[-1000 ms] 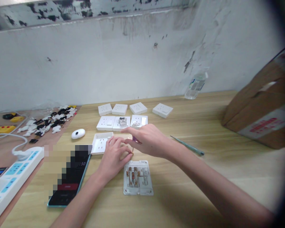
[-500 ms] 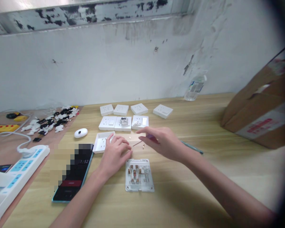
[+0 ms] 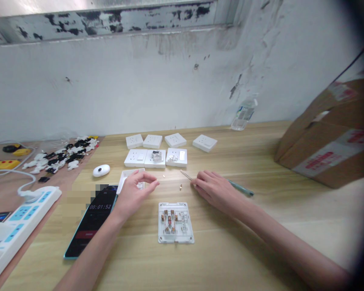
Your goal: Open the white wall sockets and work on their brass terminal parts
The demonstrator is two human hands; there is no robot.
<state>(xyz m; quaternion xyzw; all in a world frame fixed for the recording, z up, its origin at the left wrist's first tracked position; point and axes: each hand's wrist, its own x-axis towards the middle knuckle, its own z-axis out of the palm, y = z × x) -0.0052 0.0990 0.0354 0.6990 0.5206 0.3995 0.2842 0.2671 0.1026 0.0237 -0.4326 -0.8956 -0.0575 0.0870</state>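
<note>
My left hand (image 3: 135, 192) hovers over the near side of an upturned white socket cover (image 3: 123, 178). Its thumb and forefinger meet in a pinch; anything between the tips is too small to make out. Palm down on the table, my right hand (image 3: 210, 188) has its fingers curled on a thin metal tool (image 3: 186, 174) whose tip points away to the left. A small brass part (image 3: 180, 187) lies between the hands, and a tiny white piece (image 3: 164, 176) is farther back. Nearest me rests an open socket panel (image 3: 176, 223), its inside facing up, with copper contacts fitted.
Several white socket plates (image 3: 175, 140) stand in two rows behind; two bear small loose parts. At left are a phone (image 3: 94, 222), a white oval case (image 3: 101, 170), a power strip (image 3: 21, 218) and black-and-white pieces (image 3: 60, 157). At right are a green pen (image 3: 241, 188), bottle (image 3: 244, 115) and carton (image 3: 324, 137).
My left hand has lifted from the table and turned into a pinch. My right hand has moved right and down onto the table. The view has shifted slightly.
</note>
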